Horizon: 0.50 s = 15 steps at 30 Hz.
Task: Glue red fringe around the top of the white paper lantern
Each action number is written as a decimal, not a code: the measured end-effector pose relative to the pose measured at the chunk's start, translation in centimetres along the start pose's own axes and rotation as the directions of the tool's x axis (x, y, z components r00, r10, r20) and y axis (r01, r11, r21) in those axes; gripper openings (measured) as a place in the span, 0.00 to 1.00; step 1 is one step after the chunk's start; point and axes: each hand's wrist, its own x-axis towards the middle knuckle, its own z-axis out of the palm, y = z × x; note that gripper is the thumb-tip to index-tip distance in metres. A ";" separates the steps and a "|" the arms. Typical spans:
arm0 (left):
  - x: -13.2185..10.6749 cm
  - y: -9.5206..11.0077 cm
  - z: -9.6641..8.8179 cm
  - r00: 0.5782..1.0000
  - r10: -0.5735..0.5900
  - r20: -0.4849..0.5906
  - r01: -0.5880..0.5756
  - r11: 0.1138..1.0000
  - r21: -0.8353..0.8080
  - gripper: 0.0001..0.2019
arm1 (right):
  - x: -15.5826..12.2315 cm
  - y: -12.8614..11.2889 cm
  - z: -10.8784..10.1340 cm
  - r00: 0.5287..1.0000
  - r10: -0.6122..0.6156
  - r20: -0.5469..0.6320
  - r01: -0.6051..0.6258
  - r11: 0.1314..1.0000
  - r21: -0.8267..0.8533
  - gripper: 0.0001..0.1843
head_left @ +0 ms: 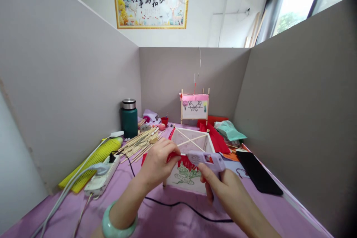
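The left hand (158, 165) pinches a red strip (174, 156) against the top edge of a stick-framed paper lantern (184, 176) at lower centre. The right hand (223, 189) grips a lilac glue gun (205, 159) just beside it; a tug on the black cord (178, 203) could jerk the nozzle or tip the lantern.
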 end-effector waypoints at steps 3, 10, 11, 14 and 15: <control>0.1 0.3 0.2 1.000 -0.014 -0.009 0.014 1.000 0.022 0.04 | -0.3 0.5 -0.1 1.000 -0.004 0.013 0.004 0.999 0.035 0.33; 0.4 1.0 0.3 0.998 -0.065 0.000 0.064 0.997 0.053 0.05 | -2.1 3.2 0.0 1.000 -0.017 0.008 0.015 0.986 0.166 0.31; 0.5 1.0 0.3 0.997 -0.074 0.003 0.074 0.996 0.053 0.05 | -2.4 3.7 0.0 1.000 -0.007 -0.010 0.009 0.984 0.176 0.31; 0.4 1.0 0.3 0.995 -0.098 0.010 0.098 0.994 0.045 0.03 | -3.1 5.5 0.0 0.999 0.016 -0.037 -0.008 0.978 0.207 0.31; 0.4 0.9 0.3 0.994 -0.104 0.013 0.104 0.994 0.042 0.03 | -3.2 6.0 -0.1 0.999 0.020 -0.036 -0.013 0.978 0.207 0.31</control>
